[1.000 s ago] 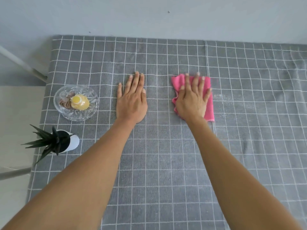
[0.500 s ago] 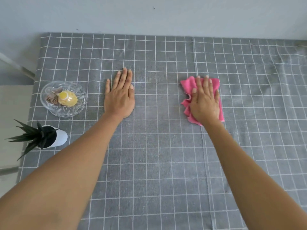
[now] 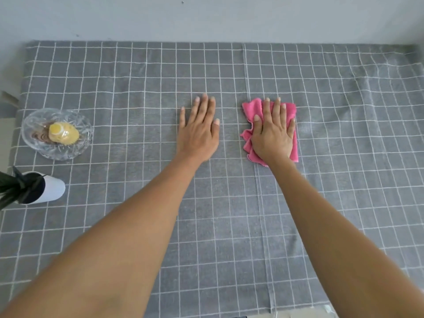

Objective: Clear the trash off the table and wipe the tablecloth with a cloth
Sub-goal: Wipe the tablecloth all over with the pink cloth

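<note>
Since half a second ago, the right hand (image 3: 273, 134) and the pink cloth (image 3: 278, 110) under it have come closer to the left hand (image 3: 198, 131), so the gap between the two hands is smaller now. Both hands lie flat with straight fingers. Neither one is curled around anything.

The right hand presses down on top of the cloth. The cloth sticks out past the fingertips at the far end, and along both sides of the hand. It looks soft and fuzzy, like a little towel, and it is bunched into wavy folds on the side nearer the left hand.

The left hand rests with its palm on the bare tablecloth (image 3: 344, 203), just beside the cloth but not touching it. The tablecloth is grey with thin white lines that make squares, and it has some soft wrinkles far off to the right.

Well off to the left sits a clear glass dish (image 3: 32, 125) with a bumpy cut pattern. A yellow thing in a clear wrapper (image 3: 63, 133) lies in it. Near the dish stands a small white pot (image 3: 51, 188) with a spiky dark green plant (image 3: 13, 187).

No writing can be read anywhere.
</note>
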